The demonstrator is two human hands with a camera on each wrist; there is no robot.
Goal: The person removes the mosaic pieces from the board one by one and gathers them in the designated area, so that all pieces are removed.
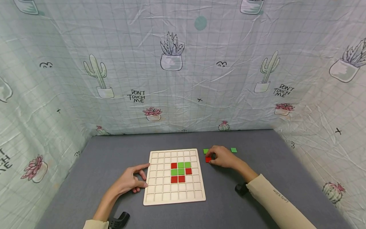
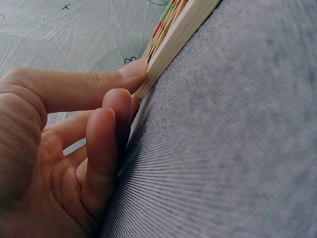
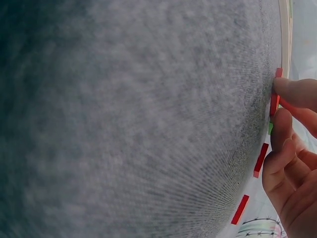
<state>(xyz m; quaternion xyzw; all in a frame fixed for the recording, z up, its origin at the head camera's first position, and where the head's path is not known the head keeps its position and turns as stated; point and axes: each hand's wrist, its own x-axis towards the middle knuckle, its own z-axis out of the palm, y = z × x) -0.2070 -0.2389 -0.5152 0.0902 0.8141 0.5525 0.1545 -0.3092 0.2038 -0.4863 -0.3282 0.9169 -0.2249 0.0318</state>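
Note:
A square wooden grid board lies on the grey table, with several red and green tiles set in its middle cells. My left hand touches the board's left edge with thumb and index finger spaced apart; the other fingers bend loosely beneath. In the left wrist view, the thumb rests against the board's side. Right of the board, my right hand pinches a red tile between thumb and fingers, low at the table. The right wrist view shows that red tile partly covered by fingertips.
Beside the right hand lie a light green tile and another green tile. Two more red tiles, a nearer one and a farther one, appear in the right wrist view. Patterned cloth walls the table's back and sides.

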